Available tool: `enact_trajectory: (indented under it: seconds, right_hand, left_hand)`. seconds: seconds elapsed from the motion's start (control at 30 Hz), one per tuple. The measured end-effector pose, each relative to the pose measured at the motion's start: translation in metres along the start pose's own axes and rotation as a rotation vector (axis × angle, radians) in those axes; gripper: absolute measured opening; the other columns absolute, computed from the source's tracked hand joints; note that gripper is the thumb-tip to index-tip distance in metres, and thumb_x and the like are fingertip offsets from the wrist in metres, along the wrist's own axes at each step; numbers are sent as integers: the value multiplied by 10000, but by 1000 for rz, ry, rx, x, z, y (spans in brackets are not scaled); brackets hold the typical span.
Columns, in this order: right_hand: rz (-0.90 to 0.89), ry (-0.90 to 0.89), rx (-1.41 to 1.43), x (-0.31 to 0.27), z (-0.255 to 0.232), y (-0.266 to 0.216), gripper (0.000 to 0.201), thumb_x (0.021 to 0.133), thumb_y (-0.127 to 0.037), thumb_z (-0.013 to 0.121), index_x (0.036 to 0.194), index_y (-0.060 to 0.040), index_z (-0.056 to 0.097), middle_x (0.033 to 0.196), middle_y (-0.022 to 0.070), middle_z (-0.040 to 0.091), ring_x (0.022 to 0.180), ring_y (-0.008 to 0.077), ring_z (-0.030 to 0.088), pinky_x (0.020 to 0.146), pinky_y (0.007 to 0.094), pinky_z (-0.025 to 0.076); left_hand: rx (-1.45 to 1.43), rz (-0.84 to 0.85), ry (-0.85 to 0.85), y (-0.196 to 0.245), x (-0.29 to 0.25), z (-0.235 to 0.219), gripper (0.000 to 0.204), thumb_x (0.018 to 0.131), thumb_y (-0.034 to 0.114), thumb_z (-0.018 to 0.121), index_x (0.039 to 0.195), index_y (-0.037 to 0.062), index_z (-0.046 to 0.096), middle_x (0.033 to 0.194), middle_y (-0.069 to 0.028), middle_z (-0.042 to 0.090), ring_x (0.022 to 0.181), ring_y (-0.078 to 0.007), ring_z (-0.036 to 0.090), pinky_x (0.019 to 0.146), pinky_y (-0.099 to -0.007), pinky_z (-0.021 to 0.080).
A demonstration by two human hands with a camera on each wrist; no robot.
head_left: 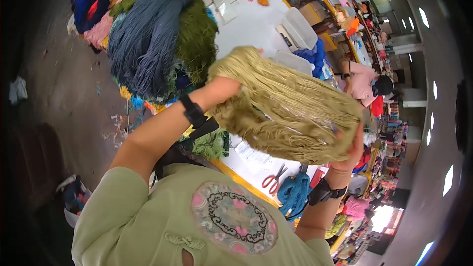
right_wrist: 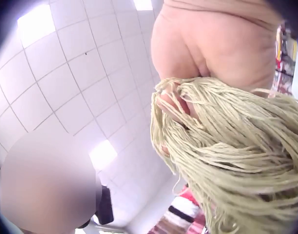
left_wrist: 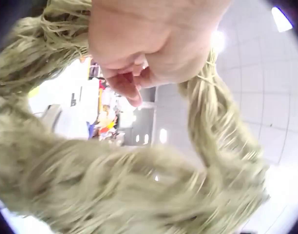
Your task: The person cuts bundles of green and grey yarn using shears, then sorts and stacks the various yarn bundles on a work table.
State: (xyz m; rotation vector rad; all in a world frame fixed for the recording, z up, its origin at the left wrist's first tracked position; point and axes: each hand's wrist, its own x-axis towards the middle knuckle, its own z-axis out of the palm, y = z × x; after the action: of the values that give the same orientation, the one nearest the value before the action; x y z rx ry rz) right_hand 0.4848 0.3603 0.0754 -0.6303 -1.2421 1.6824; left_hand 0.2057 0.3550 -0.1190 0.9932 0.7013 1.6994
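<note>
Left hand (head_left: 224,90): curled round one end of pale olive, looped yarn skein (head_left: 290,111) | right hand (head_left: 353,150): gripping other end | skein: held above white worktop (head_left: 241,32)

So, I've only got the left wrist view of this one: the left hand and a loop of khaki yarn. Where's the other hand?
Observer: The head view shows the right hand at the opposite end of the khaki yarn from the left hand.

Operator: Any tools lying about?

Observer: Yes, scissors with red-orange handles, open side up on the table, next to a teal bundle.

Operator: And what's heaped beyond the left arm?

Observer: A big grey-blue skein, with a dark green one against it.
</note>
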Motion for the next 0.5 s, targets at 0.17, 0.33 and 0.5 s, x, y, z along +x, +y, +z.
enact_trajectory:
  seconds: [0.17,0.33,0.5]
  right_hand:
    - [235,150,-1274,-34,-91,83,355,940,-84,584,1285,-11,552,1178,79,609,1076,156,588,941,302,467]
    - [245,-471,-807,-41,39,161,363,951,-97,553,1305,-20,529,1231,117,614,1156,230,576,1010,365,434]
    - [55,9,-1682,-12,8,258,472,973,-135,467,1429,-18,432,1471,178,441,1365,332,406,1138,455,306]
  left_hand:
    - [-376,-96,-192,66,14,43,531,1037,164,443,1531,82,267,1517,-153,394,1359,-216,430,1122,-329,380]
    - [1458,321,-334,37,-5,98,587,968,195,449,1515,42,303,1562,-209,289,1456,-322,258,1197,-432,201]
    - [1777,461,-337,81,-4,112,634,953,351,459,1501,56,339,1573,-223,260,1458,-404,208,1204,-495,136]
